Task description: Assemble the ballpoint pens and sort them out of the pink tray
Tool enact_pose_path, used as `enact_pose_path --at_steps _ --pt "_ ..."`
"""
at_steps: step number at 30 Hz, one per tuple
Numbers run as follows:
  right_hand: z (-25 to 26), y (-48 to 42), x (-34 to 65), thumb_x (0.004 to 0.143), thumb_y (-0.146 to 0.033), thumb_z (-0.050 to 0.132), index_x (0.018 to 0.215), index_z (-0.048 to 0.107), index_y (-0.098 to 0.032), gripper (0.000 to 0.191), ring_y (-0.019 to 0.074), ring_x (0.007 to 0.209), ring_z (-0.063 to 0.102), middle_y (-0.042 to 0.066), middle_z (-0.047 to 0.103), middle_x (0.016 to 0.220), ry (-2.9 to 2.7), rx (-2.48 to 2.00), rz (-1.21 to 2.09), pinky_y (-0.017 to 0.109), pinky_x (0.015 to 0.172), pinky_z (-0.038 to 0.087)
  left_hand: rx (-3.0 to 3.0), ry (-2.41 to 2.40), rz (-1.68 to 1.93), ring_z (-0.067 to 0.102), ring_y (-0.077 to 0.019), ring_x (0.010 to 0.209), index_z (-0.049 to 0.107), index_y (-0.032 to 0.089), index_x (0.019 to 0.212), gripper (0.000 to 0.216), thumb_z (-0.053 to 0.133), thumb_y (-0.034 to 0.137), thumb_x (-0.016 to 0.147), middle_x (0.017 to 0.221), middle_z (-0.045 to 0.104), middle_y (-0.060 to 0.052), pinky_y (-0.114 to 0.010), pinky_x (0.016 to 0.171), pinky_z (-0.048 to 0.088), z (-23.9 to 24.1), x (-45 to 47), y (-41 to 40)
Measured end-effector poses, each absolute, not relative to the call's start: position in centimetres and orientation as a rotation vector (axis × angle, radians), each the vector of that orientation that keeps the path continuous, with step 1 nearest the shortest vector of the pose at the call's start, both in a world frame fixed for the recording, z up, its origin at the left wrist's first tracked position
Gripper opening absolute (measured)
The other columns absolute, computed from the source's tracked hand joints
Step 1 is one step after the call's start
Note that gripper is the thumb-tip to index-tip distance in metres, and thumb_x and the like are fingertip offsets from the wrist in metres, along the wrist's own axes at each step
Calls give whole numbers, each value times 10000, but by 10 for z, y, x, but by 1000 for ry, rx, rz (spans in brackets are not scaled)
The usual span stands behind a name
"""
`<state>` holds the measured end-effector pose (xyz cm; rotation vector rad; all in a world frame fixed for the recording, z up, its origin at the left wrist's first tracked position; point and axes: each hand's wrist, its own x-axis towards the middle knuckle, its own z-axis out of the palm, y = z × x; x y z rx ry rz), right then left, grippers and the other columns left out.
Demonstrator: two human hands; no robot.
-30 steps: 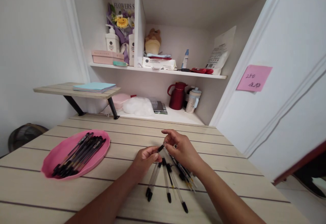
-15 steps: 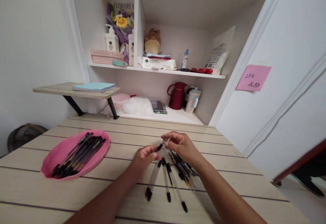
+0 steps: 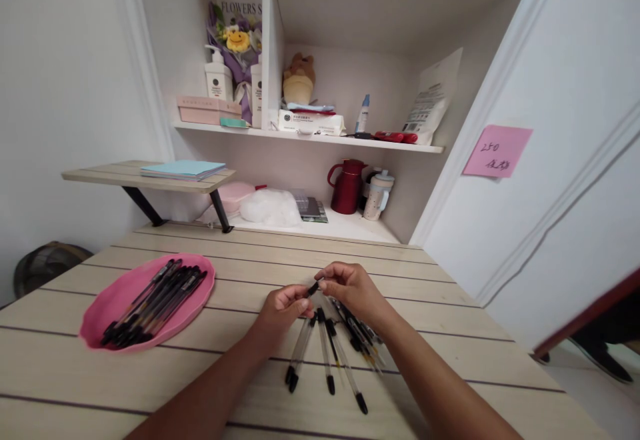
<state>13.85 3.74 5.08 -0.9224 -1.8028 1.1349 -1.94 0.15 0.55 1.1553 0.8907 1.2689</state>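
My left hand (image 3: 284,308) has its fingers closed on a short black pen part (image 3: 313,288), held just above the table. My right hand (image 3: 353,288) pinches the other end of that piece between thumb and forefinger. Whether it is a cap or a grip section is too small to tell. Below my hands lie several clear pen barrels with black caps (image 3: 327,360), fanned toward me. Partly behind my right hand is a bunch of pen parts (image 3: 357,327) with black and yellowish pieces. A pink tray (image 3: 117,288) to the left holds several black pens (image 3: 160,303).
The slatted wooden table (image 3: 240,387) carries a small raised shelf (image 3: 105,172) with blue notebooks (image 3: 183,170) at back left. Behind it stands a white cabinet with a red jug (image 3: 347,188) and a pale cup (image 3: 377,197). A person's foot (image 3: 603,360) shows at far right.
My right hand has shifted slightly left and down, its fingertips closer to my left hand, covering more of the small black piece. The pens on the table and in the tray stay put.
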Motion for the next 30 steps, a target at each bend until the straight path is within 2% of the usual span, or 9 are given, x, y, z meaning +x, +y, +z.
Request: enact_pose_path --at_steps 2,4,8,13,17,19,22,27,30 --pt "48 38 137 634 -332 626 662 572 -156 187 84 511 411 -21 512 577 -1760 -949 1092 209 470 321 1144 898 1268 545 -113 587 637 122 844 242 633 242 634 650 607 -16 -253 630 421 6 -19 1" --pt "47 38 136 603 -336 656 645 559 -156 208 76 487 385 -34 484 544 -1748 -978 1046 204 449 298 1140 907 1268 547 -111 586 639 124 854 248 635 236 633 660 613 -15 -249 625 422 7 -19 0" --pt "48 36 135 596 -331 661 819 590 -165 286 79 506 425 -20 540 625 -1698 -919 1204 212 483 329 1118 925 1272 549 -113 582 648 124 848 264 652 242 612 666 623 -21 -253 621 431 10 -19 0" --pt "45 37 133 562 -328 679 630 552 -160 222 71 462 390 -39 497 528 -1607 -953 1174 206 443 288 1108 942 1283 546 -108 566 652 126 830 270 670 243 587 686 637 -26 -248 596 433 7 -19 2" --pt "45 37 134 579 -308 672 781 591 -171 257 80 507 441 -23 558 623 -1604 -903 1269 216 495 338 1116 950 1280 547 -99 559 651 130 829 264 661 254 596 724 644 -28 -236 584 427 5 -19 3" --pt "44 37 134 598 -312 658 761 592 -164 230 89 536 467 -13 567 635 -1570 -870 1313 227 532 359 1122 956 1282 547 -100 552 648 126 836 271 660 254 597 694 641 -25 -232 574 421 4 -19 3" --pt "43 37 134 576 -318 679 662 566 -155 216 81 502 436 -25 530 570 -1577 -905 1227 213 487 328 1132 975 1288 542 -99 535 638 118 843 277 659 246 598 643 632 -19 -221 544 407 3 -19 4" --pt "41 36 133 615 -310 655 810 592 -163 252 92 562 476 -7 572 664 -1573 -857 1347 222 542 363 1176 987 1266 533 -93 518 628 118 852 258 636 242 627 602 615 -13 -203 503 387 0 -21 5" --pt "38 37 132 599 -307 665 662 574 -150 192 81 509 438 -24 528 568 -1533 -918 1278 214 499 334 1197 999 1285 539 -95 521 628 116 865 277 635 251 623 639 623 -23 -201 491 385 -3 -21 6"
